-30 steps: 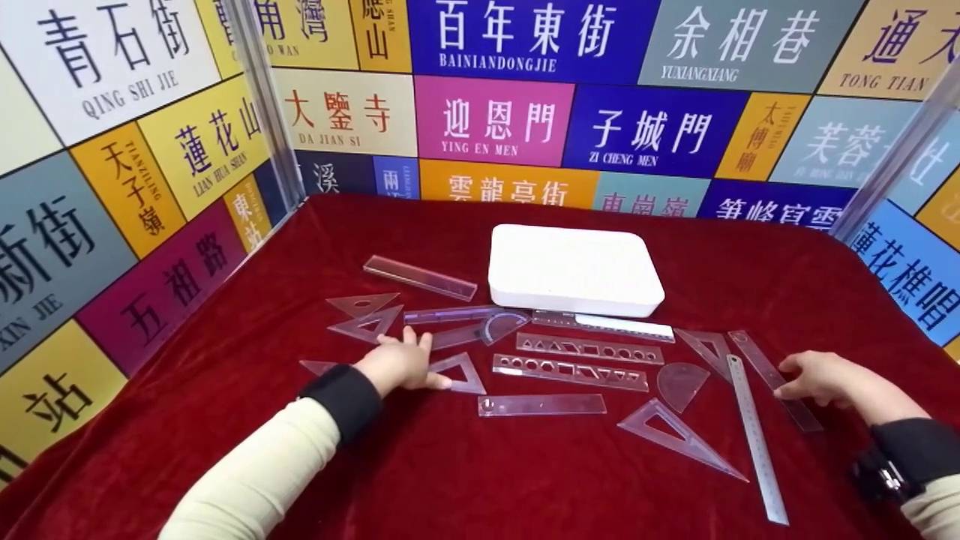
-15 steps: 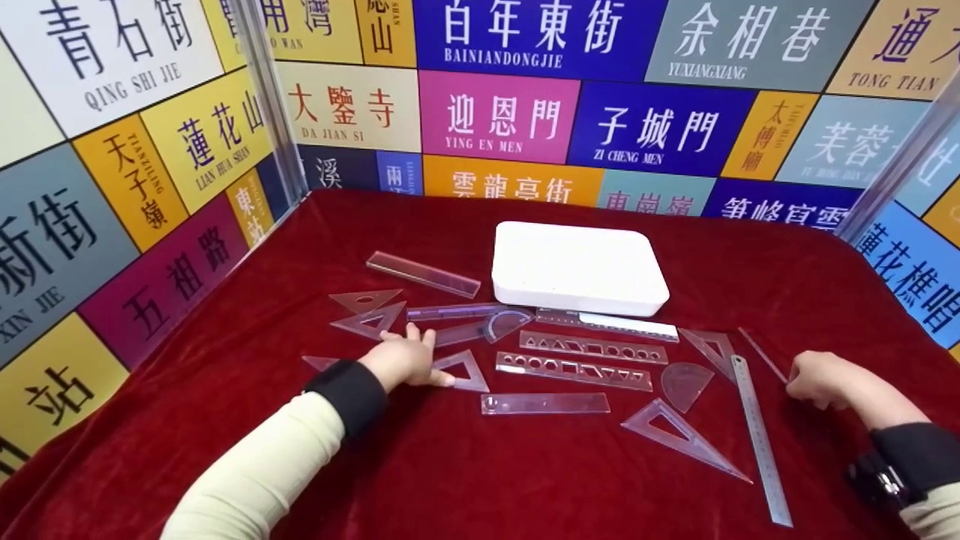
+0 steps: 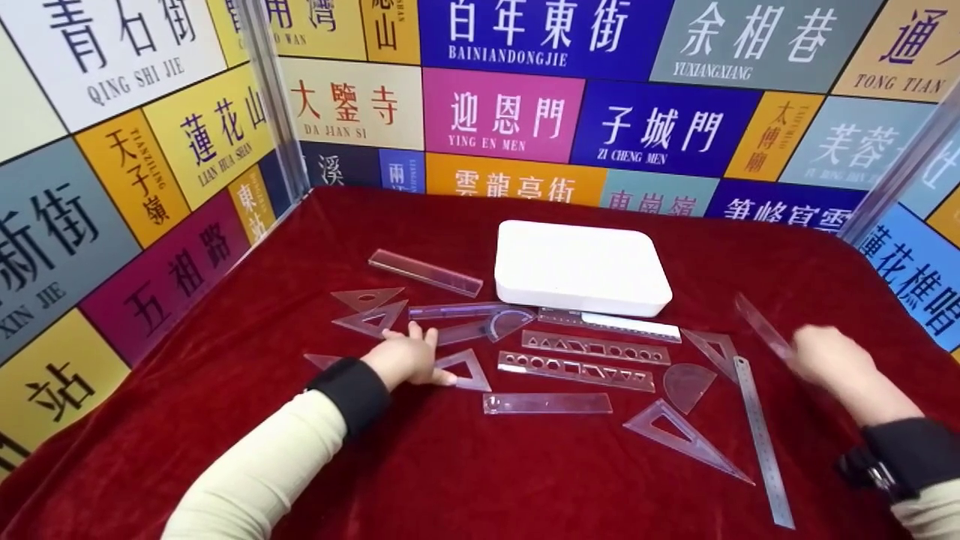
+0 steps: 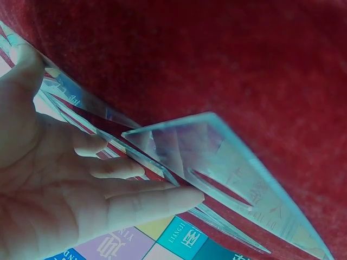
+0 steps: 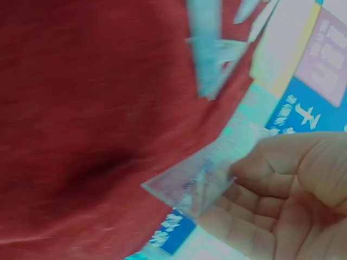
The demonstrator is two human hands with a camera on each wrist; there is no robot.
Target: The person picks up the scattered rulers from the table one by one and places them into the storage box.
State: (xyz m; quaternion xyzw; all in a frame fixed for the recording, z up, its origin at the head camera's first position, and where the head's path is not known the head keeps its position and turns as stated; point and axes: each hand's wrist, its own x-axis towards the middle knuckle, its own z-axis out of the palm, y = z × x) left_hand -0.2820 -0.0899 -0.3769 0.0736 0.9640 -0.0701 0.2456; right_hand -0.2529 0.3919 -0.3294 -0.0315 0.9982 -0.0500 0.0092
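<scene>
My right hand (image 3: 832, 364) pinches a clear plastic ruler (image 5: 187, 181) between thumb and fingers. Held clear of the red cloth, the ruler tilts with its free end up and away. Beneath and left of that hand lies a steel ruler (image 3: 763, 442). My left hand (image 3: 405, 358) rests low among the clear set squares, fingers spread and holding nothing. Its thumb reaches to one set square (image 3: 478, 373), while its other fingers point toward another set square (image 3: 352, 324) at the left. In the left wrist view the fingertips lie right by a set square's (image 4: 173, 143) edge.
A white box (image 3: 581, 266) stands at the back middle of the red cloth (image 3: 570, 480). Between the hands lie several clear rulers, two stencil rulers (image 3: 574, 371), a protractor (image 3: 686, 386) and a large set square (image 3: 652, 424). Sign-covered panels (image 3: 502, 112) close off the back and sides.
My right hand has picked the clear ruler up off the cloth and raised it, turning it on edge and then tilting it. The left hand has stayed in place.
</scene>
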